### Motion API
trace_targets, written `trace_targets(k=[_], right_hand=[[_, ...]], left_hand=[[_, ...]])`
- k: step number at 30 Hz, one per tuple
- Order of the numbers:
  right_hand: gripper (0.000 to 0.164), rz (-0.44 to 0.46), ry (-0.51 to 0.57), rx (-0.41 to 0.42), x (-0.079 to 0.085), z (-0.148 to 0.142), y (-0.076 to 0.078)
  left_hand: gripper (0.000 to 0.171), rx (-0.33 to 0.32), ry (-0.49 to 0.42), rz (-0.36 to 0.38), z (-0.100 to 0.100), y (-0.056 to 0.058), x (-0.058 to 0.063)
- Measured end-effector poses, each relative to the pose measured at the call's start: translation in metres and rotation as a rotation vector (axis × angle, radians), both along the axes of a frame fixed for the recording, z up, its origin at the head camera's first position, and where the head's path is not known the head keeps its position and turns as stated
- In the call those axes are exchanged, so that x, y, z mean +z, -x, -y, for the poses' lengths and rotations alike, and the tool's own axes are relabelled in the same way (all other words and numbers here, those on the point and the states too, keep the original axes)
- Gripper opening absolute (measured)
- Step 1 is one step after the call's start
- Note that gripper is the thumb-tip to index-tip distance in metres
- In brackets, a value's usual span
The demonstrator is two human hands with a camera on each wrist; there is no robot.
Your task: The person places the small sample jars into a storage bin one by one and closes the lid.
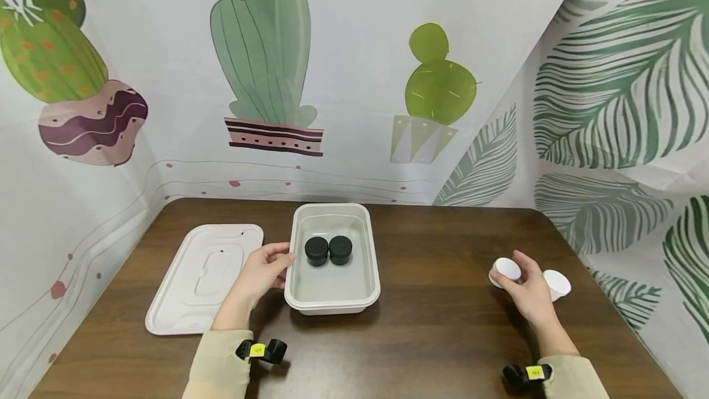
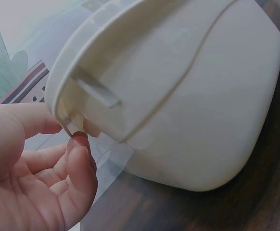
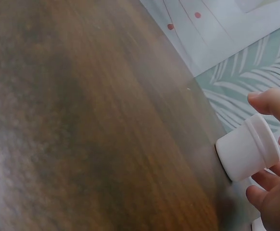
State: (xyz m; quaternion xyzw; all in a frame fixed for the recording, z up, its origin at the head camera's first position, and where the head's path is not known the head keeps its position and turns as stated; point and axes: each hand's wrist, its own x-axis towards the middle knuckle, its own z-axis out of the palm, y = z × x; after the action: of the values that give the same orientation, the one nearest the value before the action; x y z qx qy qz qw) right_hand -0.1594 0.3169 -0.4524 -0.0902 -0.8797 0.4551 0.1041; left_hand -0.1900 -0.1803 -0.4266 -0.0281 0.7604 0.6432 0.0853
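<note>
My left hand holds the left rim of a pale grey plastic bin, thumb on top and fingers curled below the lip, as the left wrist view also shows. Two black round jars sit side by side inside, toward the far end. Far to the right, my right hand is around a white lidded jar, thumb on one side and fingers on the other. The right wrist view has this jar close among the fingertips. A second white jar stands just right of the hand, partly covered by it.
A flat white lid lies on the brown wooden table, left of the bin and partly behind the left forearm. Behind the table hangs a cloth printed with cacti and leaves. Both wrists wear black camera bands.
</note>
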Motion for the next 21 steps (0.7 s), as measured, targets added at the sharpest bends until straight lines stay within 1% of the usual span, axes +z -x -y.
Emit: trace_targets(k=[7,12,21], right_hand=[[0.075,-0.004,-0.023,0.006,-0.0041,-0.0001,0.0002],[0.072,-0.007,-0.034,-0.008,-0.0050,0.0012,0.0000],[0.069,-0.002,-0.038,-0.011,-0.0048,0.0005,-0.0001]], left_hand=[[0.045,0.003,0.006,-0.003,0.0007,-0.0026,0.0010],[0.043,0.012,0.005,0.005,0.0010,-0.0014,0.0015],[0.043,0.006,-0.003,0.002,0.0006,-0.0001,0.0023]])
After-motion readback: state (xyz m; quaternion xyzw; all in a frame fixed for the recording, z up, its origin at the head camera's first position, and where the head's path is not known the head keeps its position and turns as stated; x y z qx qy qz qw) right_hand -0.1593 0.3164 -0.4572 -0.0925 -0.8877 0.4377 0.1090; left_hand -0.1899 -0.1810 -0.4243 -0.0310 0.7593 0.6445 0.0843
